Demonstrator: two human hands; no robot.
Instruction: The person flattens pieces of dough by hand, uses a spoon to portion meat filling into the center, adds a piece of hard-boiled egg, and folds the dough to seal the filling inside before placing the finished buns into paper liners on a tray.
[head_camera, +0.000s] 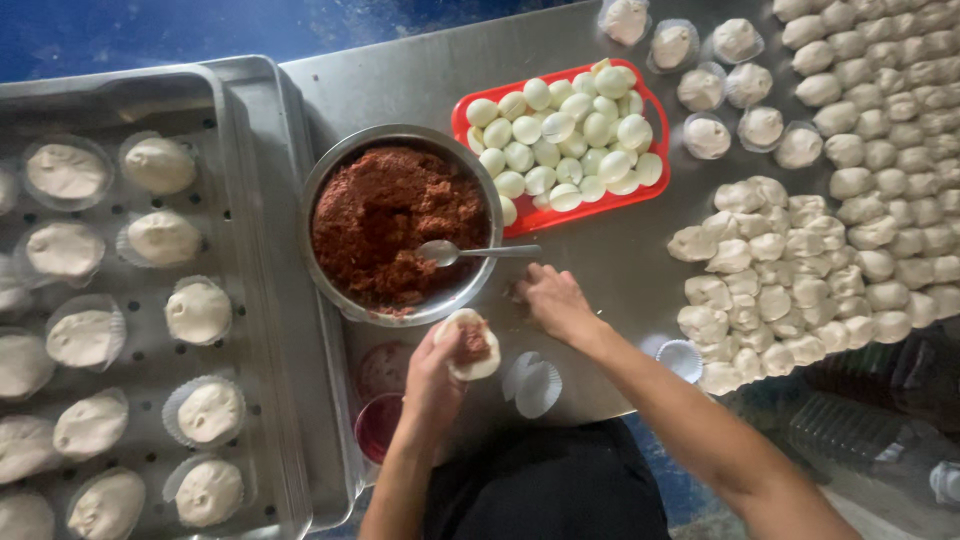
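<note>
Head view, and the left hand (432, 385) is cupping a flattened dough round (470, 345) with a dab of red filling sitting in its middle, fingers curled under it just below the metal bowl (330, 180). The right hand (552, 300) is resting knuckles-down on the counter (600, 255), fingers loosely bent and holding nothing, right beside the spoon (470, 252) lying in the bowl of red filling (395, 220).

The risk I'm seeing: that round is sitting open on the palm, so filling could be sliding off if the hand tips. The spoon handle is jutting over the bowl rim, close to those knuckles, and a nudge could flick it out.

The counter is bare metal, crowded with dough balls (860, 150), a red tray of peeled eggs (560, 130), paper cups (535, 385), and a perforated tray (250, 300) of finished buns on the left. Blue floor is showing beyond.
</note>
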